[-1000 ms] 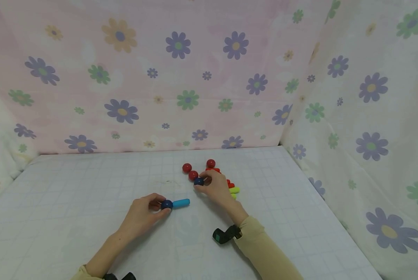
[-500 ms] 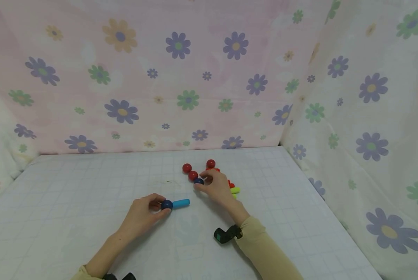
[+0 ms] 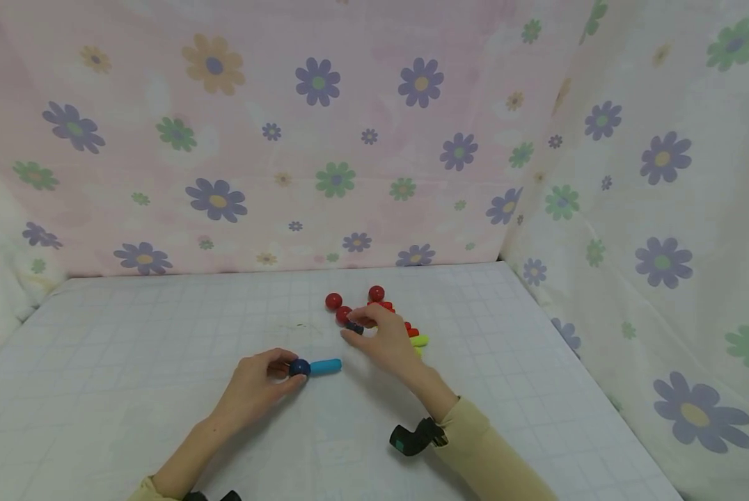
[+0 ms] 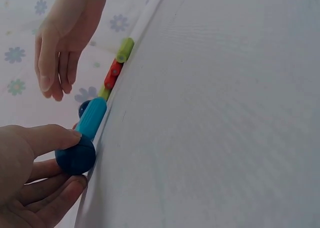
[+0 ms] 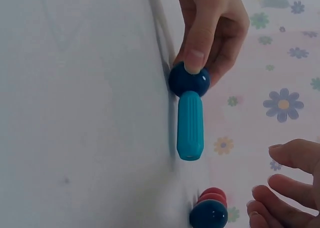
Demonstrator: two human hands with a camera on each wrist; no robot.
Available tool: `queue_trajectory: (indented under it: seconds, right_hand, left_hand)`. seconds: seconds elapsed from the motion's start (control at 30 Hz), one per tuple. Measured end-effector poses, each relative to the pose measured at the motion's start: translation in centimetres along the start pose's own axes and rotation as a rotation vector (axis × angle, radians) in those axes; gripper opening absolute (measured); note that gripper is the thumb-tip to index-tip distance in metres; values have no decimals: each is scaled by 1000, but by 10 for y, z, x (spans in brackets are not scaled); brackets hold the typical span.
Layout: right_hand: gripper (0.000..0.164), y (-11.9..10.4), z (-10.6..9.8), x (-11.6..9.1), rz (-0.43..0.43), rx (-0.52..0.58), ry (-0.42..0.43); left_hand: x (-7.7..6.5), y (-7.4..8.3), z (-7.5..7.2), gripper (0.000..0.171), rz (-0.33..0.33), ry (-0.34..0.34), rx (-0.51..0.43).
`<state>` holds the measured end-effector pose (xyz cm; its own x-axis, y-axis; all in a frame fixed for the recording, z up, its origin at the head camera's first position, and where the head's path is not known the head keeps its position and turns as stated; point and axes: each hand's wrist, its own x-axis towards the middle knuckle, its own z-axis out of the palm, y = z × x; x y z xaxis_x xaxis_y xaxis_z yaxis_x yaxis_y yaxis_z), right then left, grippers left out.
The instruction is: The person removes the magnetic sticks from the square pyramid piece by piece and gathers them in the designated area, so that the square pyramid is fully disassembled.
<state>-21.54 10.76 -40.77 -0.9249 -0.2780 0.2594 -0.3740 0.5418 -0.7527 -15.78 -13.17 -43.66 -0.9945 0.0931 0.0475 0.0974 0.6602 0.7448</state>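
My left hand [image 3: 255,383] pinches a dark blue ball [image 3: 298,368] between thumb and fingers, low over the table. A light blue ribbed rod [image 5: 190,128] is joined to that ball and points right in the head view. My right hand [image 3: 387,342] hovers over a second dark blue ball [image 5: 209,214], its fingers loosely bent. In the right wrist view a gap shows between the fingers and that ball. The head view has most of this second ball hidden behind the right hand.
Several red balls [image 3: 333,301] lie just beyond my right hand. Red rods [image 3: 411,330] and yellow-green rods [image 3: 420,340] lie beside it, partly covered by the hand. Flowered cloth [image 3: 337,139] rises behind the white table [image 3: 161,334].
My right hand and forearm have shifted slightly, and its fingers now cover more of the second dark blue ball. The left hand, its ball and the light blue rod stay nearly where they were.
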Motion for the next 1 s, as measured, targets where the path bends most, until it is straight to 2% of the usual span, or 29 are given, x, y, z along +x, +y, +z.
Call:
queue_trajectory:
  seconds: [0.27,0.53,0.8,1.0]
  right_hand:
    - [32,-1,8,-20,17,10,-182]
    - [25,2,17,-26,-47,-18,-329]
    - [21,11,23,-26,-90,42,-376]
    - [20,17,26,-26,-127,49,-393]
  left_hand:
    - [-2,4,3,31,7,-32,-46]
    - [-6,8,6,28,18,-60,-98]
    - [-6,8,8,29,49,-114,-155]
    - [-6,9,9,27,64,-114,-157]
